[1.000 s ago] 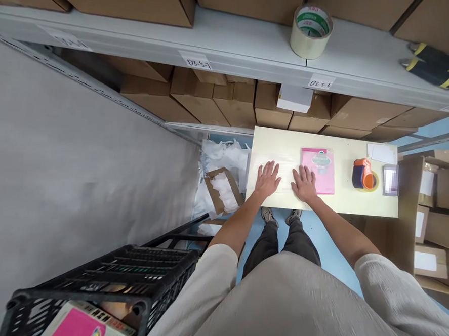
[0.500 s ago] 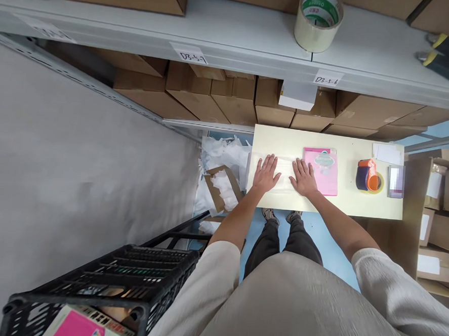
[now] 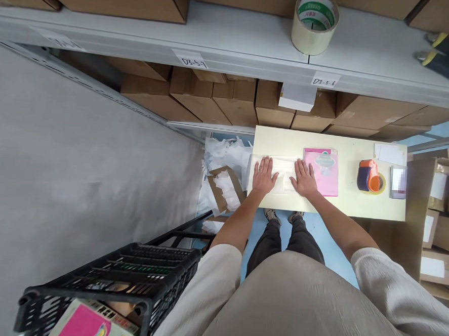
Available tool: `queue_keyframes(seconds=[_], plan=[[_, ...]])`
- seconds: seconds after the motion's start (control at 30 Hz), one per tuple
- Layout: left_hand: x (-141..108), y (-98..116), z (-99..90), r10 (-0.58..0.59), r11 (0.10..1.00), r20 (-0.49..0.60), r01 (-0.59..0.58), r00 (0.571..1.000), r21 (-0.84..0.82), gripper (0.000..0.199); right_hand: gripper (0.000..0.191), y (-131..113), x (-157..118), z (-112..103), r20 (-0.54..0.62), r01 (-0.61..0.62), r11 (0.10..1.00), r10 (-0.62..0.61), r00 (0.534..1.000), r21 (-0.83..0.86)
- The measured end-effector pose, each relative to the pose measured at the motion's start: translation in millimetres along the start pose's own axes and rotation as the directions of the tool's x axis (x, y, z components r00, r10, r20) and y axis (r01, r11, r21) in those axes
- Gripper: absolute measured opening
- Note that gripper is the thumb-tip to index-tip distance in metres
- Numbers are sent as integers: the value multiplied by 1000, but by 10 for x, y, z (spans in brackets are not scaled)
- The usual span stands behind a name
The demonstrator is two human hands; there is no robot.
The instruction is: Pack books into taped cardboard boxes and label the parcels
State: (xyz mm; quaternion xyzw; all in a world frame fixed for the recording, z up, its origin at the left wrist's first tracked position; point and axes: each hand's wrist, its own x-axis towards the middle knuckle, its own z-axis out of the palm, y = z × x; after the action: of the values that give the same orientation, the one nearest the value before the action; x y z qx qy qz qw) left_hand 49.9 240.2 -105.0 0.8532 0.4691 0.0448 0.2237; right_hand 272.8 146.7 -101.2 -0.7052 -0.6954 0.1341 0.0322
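My left hand (image 3: 264, 176) lies flat with fingers spread on a thin translucent plastic sheet (image 3: 283, 181) on the cream table (image 3: 344, 203). My right hand (image 3: 303, 178) also rests flat with its fingers apart, over the sheet's right part and beside the left edge of a pink packet (image 3: 326, 174). Neither hand grips anything. Farther right stands an orange and dark blue tape dispenser (image 3: 368, 176) with a roll of tape.
White papers (image 3: 390, 154) and a small grey item (image 3: 398, 182) lie at the table's right end. Above is a shelf with a tape roll (image 3: 312, 39). Left are a carton (image 3: 217, 192) with white wrapping and a black crate (image 3: 148, 302).
My left hand has shifted very slightly left on the sheet, its fingers a little closer together. My right hand stays about where it was. The whole view has moved slightly.
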Motion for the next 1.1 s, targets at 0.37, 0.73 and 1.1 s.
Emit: queue_keyframes(seconds=[0.37,0.73,1.1], plan=[[96,63,-18,-54,998,-23,54,998,-23,62,76,8,25,-3,-17,-28,1000,28,999,15],[186,321,44,-117,991,-75,111,990,-73,36,45,-32,241,-28,-140,-104,986,122,983,129],[213,181,89,-114,993,-112,109,987,-51,41,44,-65,258,73,-200,-134,983,157,967,122]])
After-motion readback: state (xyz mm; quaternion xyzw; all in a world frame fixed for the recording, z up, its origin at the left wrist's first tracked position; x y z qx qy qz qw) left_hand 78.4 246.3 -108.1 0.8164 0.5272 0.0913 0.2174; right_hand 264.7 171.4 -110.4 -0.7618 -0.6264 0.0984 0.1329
